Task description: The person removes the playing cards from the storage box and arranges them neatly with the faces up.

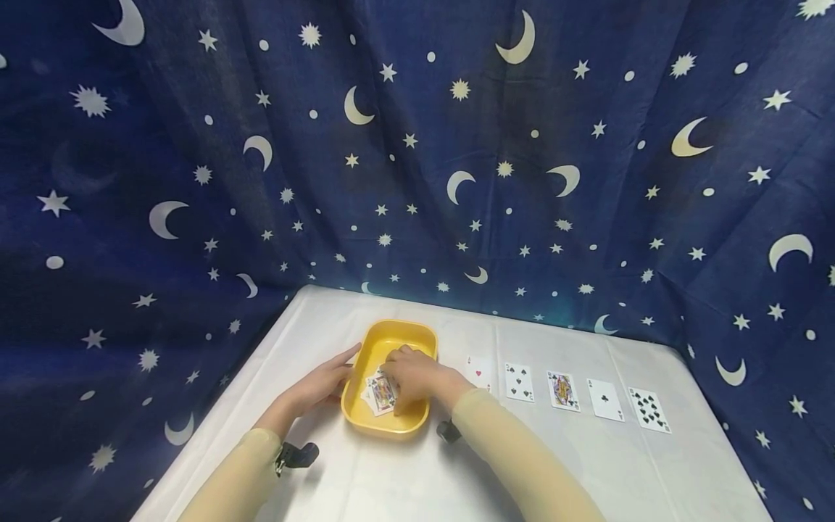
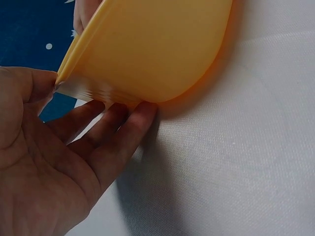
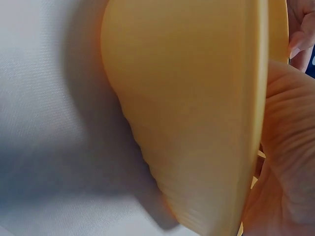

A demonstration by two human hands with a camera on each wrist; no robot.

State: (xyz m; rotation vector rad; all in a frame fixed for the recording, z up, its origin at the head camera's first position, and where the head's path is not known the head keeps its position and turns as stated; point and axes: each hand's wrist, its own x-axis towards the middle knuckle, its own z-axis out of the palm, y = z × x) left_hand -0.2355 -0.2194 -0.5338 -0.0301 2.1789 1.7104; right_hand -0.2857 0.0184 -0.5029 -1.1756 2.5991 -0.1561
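Note:
A yellow plastic tub [image 1: 391, 330] stands on the white-covered table, with face-up playing cards [image 1: 380, 392] piled inside, a court card on top. Along the tub's left side lies my left hand [image 1: 321, 386]. Its fingers [image 2: 133, 125] touch the outer wall, and the thumb side is right at the rim. My right hand [image 1: 419, 378] reaches over the right rim into the tub. Its fingers curve down round the right part of the cards; the fingertips are partly hidden. In the right wrist view the tub's outer wall [image 3: 187, 98] hides most of that hand.
Right of the tub, several playing cards lie face up in a spaced row: an ace of hearts [image 1: 479, 373], a spades card [image 1: 519, 382], a court card [image 1: 563, 391], an ace of clubs [image 1: 605, 399] and another black card [image 1: 649, 410]. A dark blue star-and-moon curtain [image 1: 417, 174] hangs behind.

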